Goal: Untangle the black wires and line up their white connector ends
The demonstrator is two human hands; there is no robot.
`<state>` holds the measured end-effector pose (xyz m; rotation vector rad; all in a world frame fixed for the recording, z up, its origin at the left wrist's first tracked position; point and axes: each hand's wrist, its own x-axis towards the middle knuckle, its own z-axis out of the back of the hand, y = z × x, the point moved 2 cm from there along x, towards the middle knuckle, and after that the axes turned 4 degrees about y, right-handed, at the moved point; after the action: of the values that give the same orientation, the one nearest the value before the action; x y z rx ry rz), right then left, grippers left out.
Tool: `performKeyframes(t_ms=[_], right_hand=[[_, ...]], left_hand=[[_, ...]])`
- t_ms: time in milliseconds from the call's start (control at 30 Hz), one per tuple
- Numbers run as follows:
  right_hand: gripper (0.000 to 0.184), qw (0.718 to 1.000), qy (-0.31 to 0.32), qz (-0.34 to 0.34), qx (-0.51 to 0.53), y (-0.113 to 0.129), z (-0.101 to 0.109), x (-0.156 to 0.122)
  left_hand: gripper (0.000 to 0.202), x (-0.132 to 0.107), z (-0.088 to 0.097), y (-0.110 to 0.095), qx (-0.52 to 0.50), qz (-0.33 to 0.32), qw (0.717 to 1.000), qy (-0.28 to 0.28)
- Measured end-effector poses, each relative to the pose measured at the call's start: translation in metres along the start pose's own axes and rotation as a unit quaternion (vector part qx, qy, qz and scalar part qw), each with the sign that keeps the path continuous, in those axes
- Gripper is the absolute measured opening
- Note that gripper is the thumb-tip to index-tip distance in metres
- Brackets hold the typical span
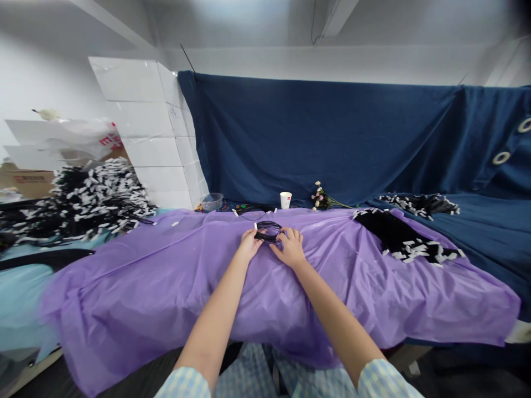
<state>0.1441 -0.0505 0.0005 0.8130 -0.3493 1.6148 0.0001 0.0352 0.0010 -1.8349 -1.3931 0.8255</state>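
Observation:
A coil of thin black cable [269, 225] with a white tag at its left end is between my two hands, just above the purple cloth [174, 287]. My left hand [250, 243] grips the coil at its left side, near the tag. On the right side, my right hand [290, 245] has its fingers bent around the loops. Its fingertips are partly hidden, but they appear closed on the coil. Behind the coil lies a small bunch of black cable [254, 208] with white ends.
Black cables with white ends form a large heap [99, 193] at left and a flat bundle [398, 235] at right. A paper cup [285, 200], a clear bowl [212, 202] and flowers [321, 198] stand along the back, before a blue curtain [298, 138]. White boxes [153, 132] rise behind.

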Motion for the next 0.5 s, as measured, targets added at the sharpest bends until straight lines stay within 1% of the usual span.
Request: performKeyframes(t_ms=[100,300,500], right_hand=[[0.028,1.000,0.006,0.002,0.007,-0.0011,-0.0008,0.0002],[0.021,1.000,0.011,0.002,0.014,-0.0031,-0.0038,0.0006],[0.013,1.000,0.015,-0.017,0.014,-0.0045,-0.0036,0.0013]], left_hand=[[0.027,0.0008,0.0000,0.0000,-0.003,0.000,1.000,-0.001],[0.029,0.0030,0.0010,0.0015,-0.007,-0.003,1.000,0.002],[0.029,0.0041,0.0020,0.0020,-0.013,-0.003,1.000,0.005]])
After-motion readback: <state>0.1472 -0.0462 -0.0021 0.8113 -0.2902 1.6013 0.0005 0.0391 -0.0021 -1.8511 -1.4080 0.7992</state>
